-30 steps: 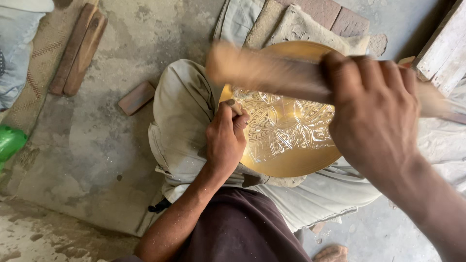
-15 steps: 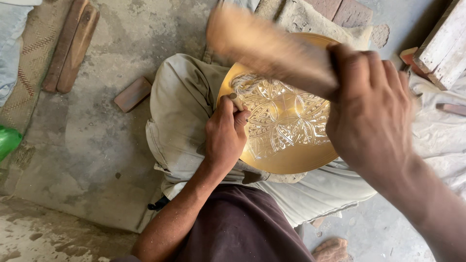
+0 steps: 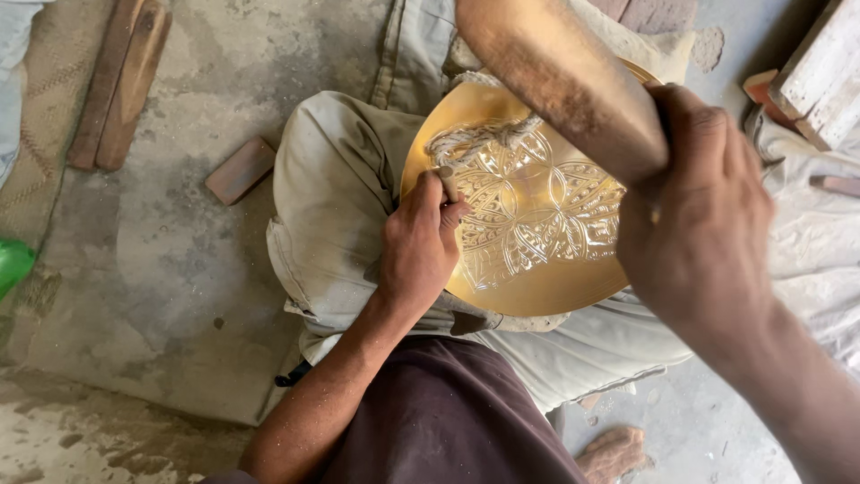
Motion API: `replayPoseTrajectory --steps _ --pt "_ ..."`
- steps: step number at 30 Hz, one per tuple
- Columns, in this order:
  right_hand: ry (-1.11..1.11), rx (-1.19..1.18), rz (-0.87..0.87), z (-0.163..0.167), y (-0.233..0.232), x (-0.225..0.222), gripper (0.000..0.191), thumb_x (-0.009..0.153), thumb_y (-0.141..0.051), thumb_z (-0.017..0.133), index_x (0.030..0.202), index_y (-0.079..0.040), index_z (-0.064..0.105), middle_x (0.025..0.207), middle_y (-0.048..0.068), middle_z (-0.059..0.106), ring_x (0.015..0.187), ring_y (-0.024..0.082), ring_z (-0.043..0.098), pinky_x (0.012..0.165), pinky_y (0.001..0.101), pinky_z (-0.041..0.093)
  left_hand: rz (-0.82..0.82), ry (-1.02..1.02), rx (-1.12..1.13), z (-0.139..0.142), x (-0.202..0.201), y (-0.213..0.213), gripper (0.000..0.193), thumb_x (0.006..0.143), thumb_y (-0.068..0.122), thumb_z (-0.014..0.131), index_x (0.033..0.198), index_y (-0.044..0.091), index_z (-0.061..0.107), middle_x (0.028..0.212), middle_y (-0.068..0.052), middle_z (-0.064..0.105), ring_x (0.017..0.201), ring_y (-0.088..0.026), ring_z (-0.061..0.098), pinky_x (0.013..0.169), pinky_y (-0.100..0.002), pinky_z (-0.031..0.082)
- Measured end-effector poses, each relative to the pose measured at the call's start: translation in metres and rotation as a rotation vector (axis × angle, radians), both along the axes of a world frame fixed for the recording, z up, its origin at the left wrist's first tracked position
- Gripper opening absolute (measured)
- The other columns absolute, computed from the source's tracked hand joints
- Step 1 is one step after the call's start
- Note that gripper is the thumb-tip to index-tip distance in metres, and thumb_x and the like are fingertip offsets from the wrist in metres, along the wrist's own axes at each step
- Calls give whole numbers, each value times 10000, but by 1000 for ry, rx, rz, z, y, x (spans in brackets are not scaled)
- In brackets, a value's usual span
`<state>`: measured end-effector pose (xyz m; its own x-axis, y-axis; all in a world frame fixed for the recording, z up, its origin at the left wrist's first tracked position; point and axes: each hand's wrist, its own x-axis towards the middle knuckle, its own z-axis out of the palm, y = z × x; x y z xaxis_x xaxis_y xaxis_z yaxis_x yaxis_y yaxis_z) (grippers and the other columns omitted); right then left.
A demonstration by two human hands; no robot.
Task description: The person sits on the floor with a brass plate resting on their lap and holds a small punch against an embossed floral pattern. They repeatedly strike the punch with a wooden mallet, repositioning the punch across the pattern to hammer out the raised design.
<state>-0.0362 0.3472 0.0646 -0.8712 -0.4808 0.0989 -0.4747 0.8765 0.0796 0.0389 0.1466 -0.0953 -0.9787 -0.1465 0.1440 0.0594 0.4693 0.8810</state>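
Note:
A round brass plate [image 3: 528, 287] with an engraved flower pattern rests on my lap, over my pale trousers [image 3: 331, 197]. My left hand [image 3: 419, 246] is closed around a small chisel [image 3: 445, 179] whose tip stands on the plate's left part. My right hand [image 3: 694, 215] grips a thick wooden mallet [image 3: 555, 76], raised above the plate and slanting up to the left. A loop of rope [image 3: 479, 137] lies on the plate near the chisel.
Concrete floor [image 3: 170, 269] on the left with a small brick-like block [image 3: 239, 168] and two wooden sticks [image 3: 121, 81]. A green object [image 3: 11, 264] at the left edge. White wooden pieces [image 3: 820, 72] at the upper right. My bare foot [image 3: 614, 453] below.
The mallet has swung up and leftward, higher in view. The camera has shifted, so the plate shows more fully. My left hand stays on the chisel at the plate.

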Motion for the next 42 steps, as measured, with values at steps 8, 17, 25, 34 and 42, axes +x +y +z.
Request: replayPoseTrajectory --steps 8,17,25,34,42 --pt "-93 -116 -26 4 3 6 390 968 -39 588 1358 -50 575 1100 175 690 885 280 641 810 408 506 -51 -9 -62 3 -1 -1 219 994 118 702 1037 26 508 898 -105 639 909 -313 692 718 -427 569" --pt "-1 -134 -35 0 10 12 379 991 -53 579 1370 -44 570 1090 171 671 905 273 659 828 413 486 -92 -31 -75 9 -4 -3 205 969 85 703 1031 37 513 941 -102 679 911 -320 708 726 -442 552" --pt "-45 373 100 -6 25 16 320 998 -17 666 1306 -100 697 1082 142 746 839 283 690 820 442 547 -116 -38 -78 9 -2 -3 207 950 45 707 1059 34 531 932 -94 694 884 -320 714 688 -454 538" --pt "24 299 157 10 12 18 420 995 13 681 1409 -49 635 1169 160 720 978 312 696 930 417 557 -112 -16 -90 4 1 -1 202 973 34 699 1033 41 507 962 -102 694 912 -296 728 715 -426 559" --pt "-20 100 81 -8 29 20 409 988 57 618 1389 -18 610 1182 170 673 1012 298 644 959 416 483 -109 -59 -66 4 4 0 214 970 50 708 1059 32 514 945 -96 694 922 -295 722 735 -426 562"
